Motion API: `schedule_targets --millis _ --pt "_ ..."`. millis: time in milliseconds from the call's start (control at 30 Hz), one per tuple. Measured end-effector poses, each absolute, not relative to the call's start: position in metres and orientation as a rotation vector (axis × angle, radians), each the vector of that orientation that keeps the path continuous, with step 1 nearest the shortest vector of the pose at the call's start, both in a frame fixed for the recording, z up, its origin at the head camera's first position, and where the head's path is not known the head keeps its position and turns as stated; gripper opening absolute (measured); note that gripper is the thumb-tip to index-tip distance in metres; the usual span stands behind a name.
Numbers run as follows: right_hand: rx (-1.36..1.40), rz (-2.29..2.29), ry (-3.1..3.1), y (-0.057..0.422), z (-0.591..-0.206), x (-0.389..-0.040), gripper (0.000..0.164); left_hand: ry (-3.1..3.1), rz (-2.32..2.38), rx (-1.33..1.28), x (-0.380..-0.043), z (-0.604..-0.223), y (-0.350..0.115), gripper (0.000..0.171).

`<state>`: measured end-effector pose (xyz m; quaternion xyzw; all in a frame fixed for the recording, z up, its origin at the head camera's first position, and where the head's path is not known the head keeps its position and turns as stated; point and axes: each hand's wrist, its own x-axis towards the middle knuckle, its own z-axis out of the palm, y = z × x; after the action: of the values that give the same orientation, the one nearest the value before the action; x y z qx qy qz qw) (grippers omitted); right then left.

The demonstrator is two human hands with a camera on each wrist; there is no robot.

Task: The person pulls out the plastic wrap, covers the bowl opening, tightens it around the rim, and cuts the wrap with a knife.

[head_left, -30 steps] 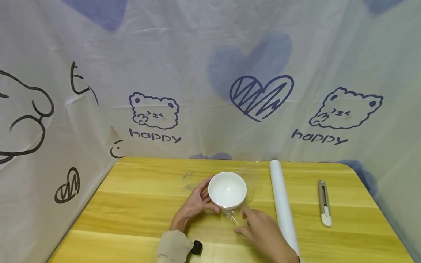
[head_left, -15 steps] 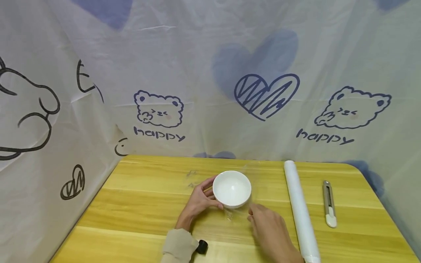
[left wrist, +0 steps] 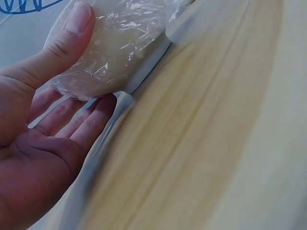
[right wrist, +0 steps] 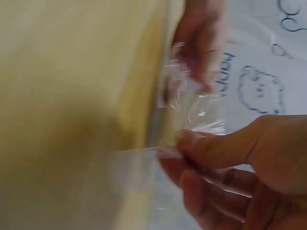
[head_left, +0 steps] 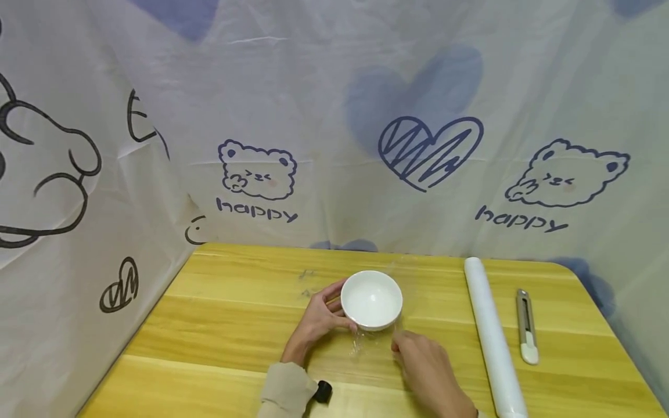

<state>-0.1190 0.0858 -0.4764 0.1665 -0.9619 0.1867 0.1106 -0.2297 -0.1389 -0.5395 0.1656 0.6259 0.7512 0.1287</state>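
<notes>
A white bowl (head_left: 371, 300) stands near the middle of the table, with clear cling film (left wrist: 120, 48) wrinkled over its outside in the left wrist view. My left hand (head_left: 319, 316) grips the bowl's left side, thumb at the front and fingers curled around behind. At the bowl's near right, my right hand (head_left: 425, 360) pinches a piece of the film between thumb and forefinger. In the right wrist view, film (right wrist: 201, 112) stretches from those fingertips toward the bowl. More thin film lies around the bowl's base and is hard to make out.
To the right of my right hand lies a long white roll (head_left: 493, 337) of film. Farther right is a grey and white utility knife (head_left: 527, 328). A printed cloth (head_left: 324, 116) hangs behind the wooden table (head_left: 209, 325) and at both sides.
The white roll has shifted right, away from the bowl. My right hand has drawn its thumb in and closed up near the film at the bowl. My left hand keeps its grip.
</notes>
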Motion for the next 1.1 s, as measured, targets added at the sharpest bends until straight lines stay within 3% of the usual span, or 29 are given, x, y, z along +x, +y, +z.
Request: schedule_targets --millis 233,700,967,1100 --pt "0.424 0.707 -2.846 0.081 -0.499 -0.129 0.008 1.787 2.172 0.466 -0.229 -0.540 -0.138 0.101" --pt "0.635 1.075 -2.927 0.091 -0.494 -0.135 0.044 1.776 2.158 0.442 -0.229 -0.539 -0.141 0.100" --pt "0.611 1.044 -2.996 0.089 -0.495 -0.135 0.053 1.775 2.141 0.462 -0.229 -0.538 -0.139 0.098" --pt "0.634 1.281 -3.011 0.094 -0.493 -0.137 0.055 1.774 2.142 0.466 -0.229 -0.539 -0.138 0.099"
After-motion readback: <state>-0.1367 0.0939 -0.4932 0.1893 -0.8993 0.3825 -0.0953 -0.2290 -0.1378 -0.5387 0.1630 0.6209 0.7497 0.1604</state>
